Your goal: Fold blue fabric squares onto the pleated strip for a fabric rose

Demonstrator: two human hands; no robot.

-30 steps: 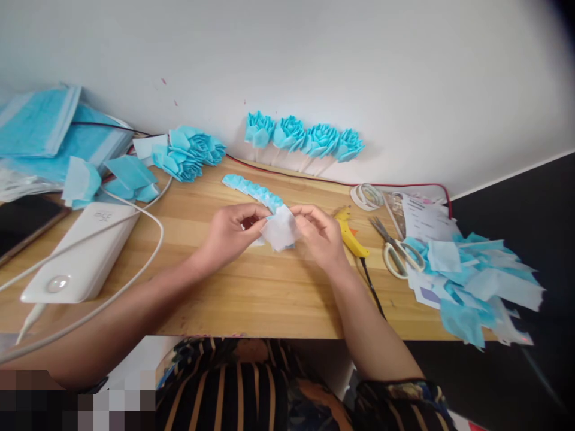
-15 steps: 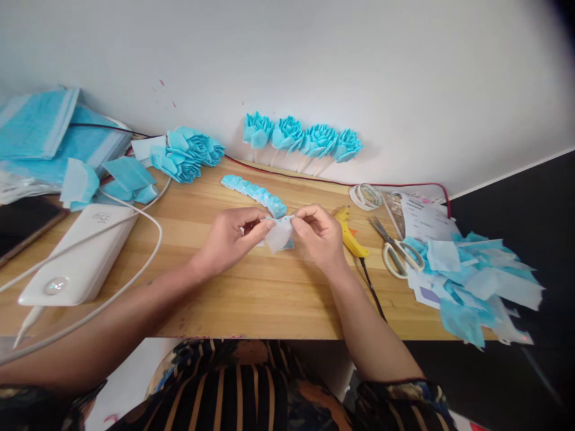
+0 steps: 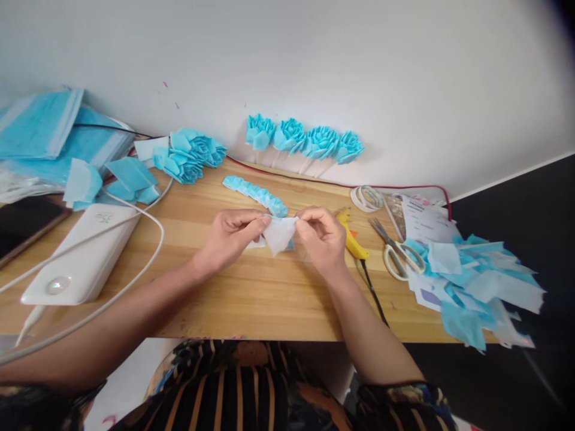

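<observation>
Head view: left grip [image 3: 229, 236] and right grip [image 3: 321, 236] are both closed to fingertip pinches on the top edge of a pale tissue piece [image 3: 278, 233], which hangs between them just above the desk [image 3: 269, 299]; the two-point hold likely keeps that edge taut and the sheet off the wood. Pleated blue strip [image 3: 256, 193] lies just beyond the grips; yellow glue gun [image 3: 354, 242] and scissors [image 3: 398, 254] sit right of the right grip, probably parked within reach. Light wood desk against a plain white wall [image 3: 404, 72], blue paper flowers [image 3: 305, 137] leaning on it well beyond the grips, power bank [image 3: 81, 254] well left of the left grip.
</observation>
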